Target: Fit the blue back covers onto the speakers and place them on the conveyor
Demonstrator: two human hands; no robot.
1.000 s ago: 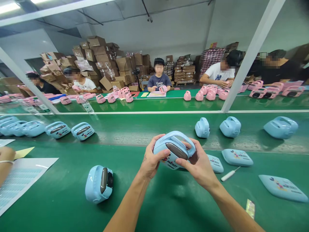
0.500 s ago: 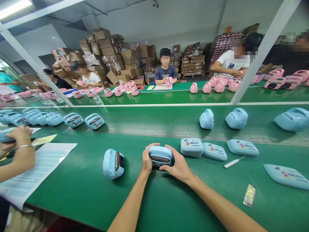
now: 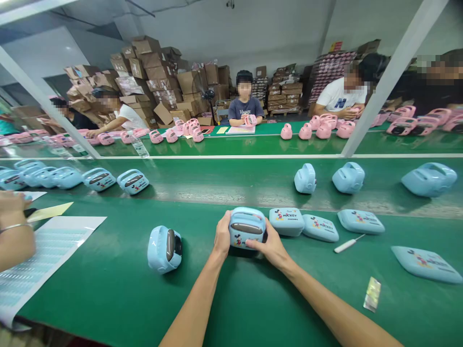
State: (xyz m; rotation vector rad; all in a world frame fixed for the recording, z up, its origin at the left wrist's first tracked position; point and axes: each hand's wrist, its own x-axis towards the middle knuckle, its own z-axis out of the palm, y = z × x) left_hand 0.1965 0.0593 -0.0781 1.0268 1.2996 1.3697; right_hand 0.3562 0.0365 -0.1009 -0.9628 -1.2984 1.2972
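Between my two hands is a light-blue plastic case with a handle (image 3: 247, 222), a dark oval window and a cartoon print on its front. My left hand (image 3: 222, 236) grips its left side. My right hand (image 3: 272, 246) holds the right side, with the thumb across the lower front. A similar blue case (image 3: 164, 249) stands to the left, turned sideways. Just right of my hands lie a blue printed panel (image 3: 287, 221) and a second panel (image 3: 320, 228), both lettered "Mickey". A white-handled screwdriver (image 3: 347, 244) rests beyond them.
More blue cases (image 3: 132, 181) line the strip at the back left, others (image 3: 347, 177) the back right. A printed sheet (image 3: 61, 255) lies at left beside a co-worker's arm (image 3: 16, 241). A small sachet (image 3: 372, 294) is at right. White posts (image 3: 394, 79) rise from the bench.
My hands have raised the blue case slightly and tilted it so its printed front and handle show. The view has shifted a little; the co-worker's arm at left has moved further out of frame.
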